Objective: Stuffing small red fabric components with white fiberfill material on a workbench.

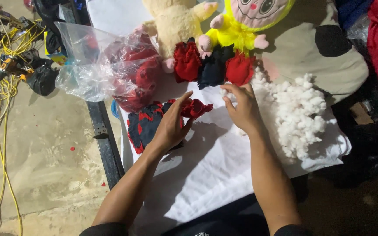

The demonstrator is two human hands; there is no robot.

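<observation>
Head view looks down on a white cloth (206,175) spread over a table, with both bare forearms reaching in from the bottom edge. At the left hand (171,124) a small red fabric piece (196,108) is pinched between thumb and fingers — the piece pokes out to the right of the fingertips, its long axis running roughly left to right, toward the other hand. Under that hand lies a dark blue and red fabric piece (144,124), flat on the cloth. The right hand (243,109) is just beside the red piece, fingers curled together with their tips on the near edge of a heap of white stuffing (298,113); whether they nip a tuft I cannot tell. The stuffing spreads away to the right of that hand, so the right hand is the nearer one to it.

Beyond the hands sit three stuffed pieces — red, dark, red — in a row (213,65), then a cream soft toy (176,22) and a yellow doll (250,17). A clear plastic bag (97,61) of red pieces hangs over the table's left edge. Yellow cables (1,87) trail on the concrete floor.
</observation>
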